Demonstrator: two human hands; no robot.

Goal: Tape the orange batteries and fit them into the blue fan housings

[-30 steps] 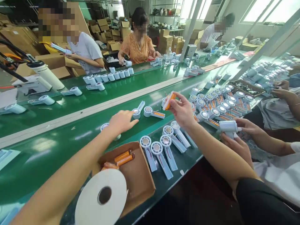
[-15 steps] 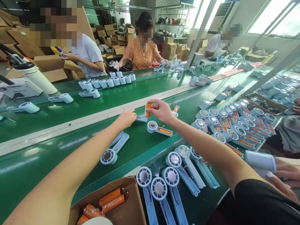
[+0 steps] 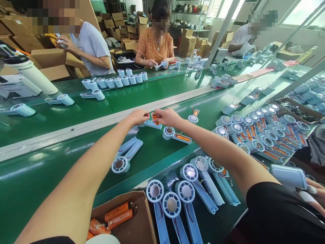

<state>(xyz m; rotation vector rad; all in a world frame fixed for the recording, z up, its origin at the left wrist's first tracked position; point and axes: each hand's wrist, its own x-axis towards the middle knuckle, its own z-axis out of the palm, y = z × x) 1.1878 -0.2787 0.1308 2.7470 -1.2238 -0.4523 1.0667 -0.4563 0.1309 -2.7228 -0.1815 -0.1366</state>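
Note:
My right hand [image 3: 168,117] pinches an orange cylindrical battery [image 3: 155,118] over the green conveyor. Close beside it, my left hand [image 3: 138,117] has its fingertips pressed together on something small and reddish, too small to make out. Just below both hands lies a light-blue fan handle [image 3: 153,125], its round end partly hidden behind my left fingers. Right of it, a blue handheld fan [image 3: 168,133] lies with an orange battery [image 3: 183,137] in its open handle. Nearer me is another round-headed fan [image 3: 120,164] with open handle parts.
A cardboard box [image 3: 149,217] with orange batteries stands at the front. Several open-handled fans [image 3: 172,204] lie beside it, and many more [image 3: 257,145] crowd the right. A white rail [image 3: 101,130] divides the conveyor. Co-workers sit opposite; another person's hand [image 3: 313,195] is at the right edge.
My left hand has lifted off the fan handle and closed its fingertips near my right hand. The battery has tilted from upright in my right hand. The co-worker opposite now holds a fan in both hands.

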